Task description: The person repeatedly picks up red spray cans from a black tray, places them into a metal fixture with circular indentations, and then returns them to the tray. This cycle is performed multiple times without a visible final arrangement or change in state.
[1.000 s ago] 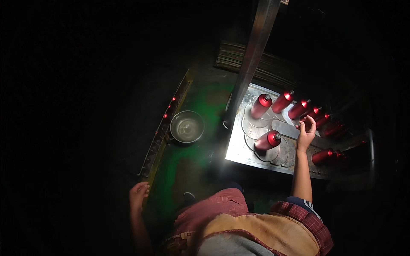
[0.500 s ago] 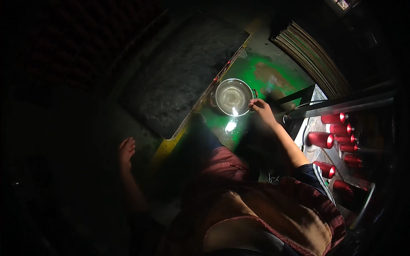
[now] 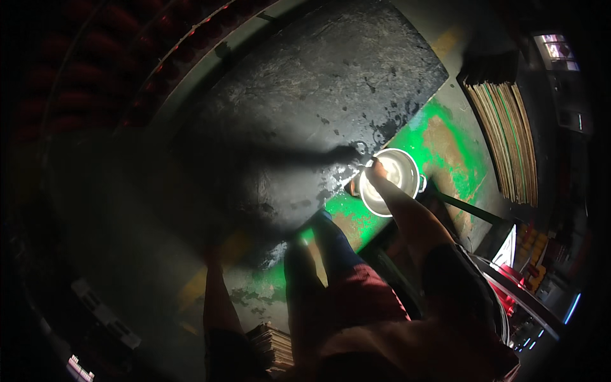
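Note:
A round metal pot (image 3: 415,167) with a bright, pale inside stands over the green-painted floor, beside the edge of a large dark sheet. Small handles show on its left and right sides. My right hand (image 3: 377,170) reaches across the pot to its left rim; the fingertips are lost in shade, and I cannot see whether they grip the rim. My left hand (image 3: 213,256) hangs low on the left, away from the pot, over the dark sheet's near side. Deep shadow hides its fingers.
The large dark sheet (image 3: 305,83) has wet marks along its right edge. A stack of flat cardboard (image 3: 503,140) stands at the right, another stack (image 3: 273,344) near my legs. Rows of dark red items (image 3: 95,76) fill the upper left. A metal frame (image 3: 522,296) crosses the lower right.
My right hand has moved from the pot's right side to its left rim. My view has shifted, showing more of the dark sheet; the red bottles at the right are mostly out of sight.

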A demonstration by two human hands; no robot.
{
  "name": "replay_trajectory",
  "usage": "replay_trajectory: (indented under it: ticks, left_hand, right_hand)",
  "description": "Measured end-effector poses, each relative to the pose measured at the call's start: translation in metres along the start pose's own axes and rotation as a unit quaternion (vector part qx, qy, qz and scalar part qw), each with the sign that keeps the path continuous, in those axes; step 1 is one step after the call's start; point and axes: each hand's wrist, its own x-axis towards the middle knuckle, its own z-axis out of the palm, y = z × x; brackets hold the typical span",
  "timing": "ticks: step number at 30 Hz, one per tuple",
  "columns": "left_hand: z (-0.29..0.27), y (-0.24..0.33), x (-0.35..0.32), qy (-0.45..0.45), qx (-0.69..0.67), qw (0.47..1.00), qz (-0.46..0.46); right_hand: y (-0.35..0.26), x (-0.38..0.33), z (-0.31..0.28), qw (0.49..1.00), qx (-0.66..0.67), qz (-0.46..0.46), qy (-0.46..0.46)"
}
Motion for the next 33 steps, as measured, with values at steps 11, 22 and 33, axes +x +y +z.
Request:
replay_trajectory:
  ticks: [11,22,33]
  left_hand:
    - [0.041,-0.025,-0.034,-0.099,-0.097,0.990,0.034]
    - [0.196,0.095,-0.186,0.079,-0.134,0.986,0.065]
    - [0.148,0.005,-0.188,0.081,-0.079,0.993,0.020]
  right_hand:
    - [0.069,-0.028,-0.103,0.880,0.427,0.151,-0.145]
    - [0.023,0.020,-0.268,0.804,0.591,0.035,-0.057]
    - [0.066,-0.024,-0.247,0.837,0.505,0.119,-0.177]
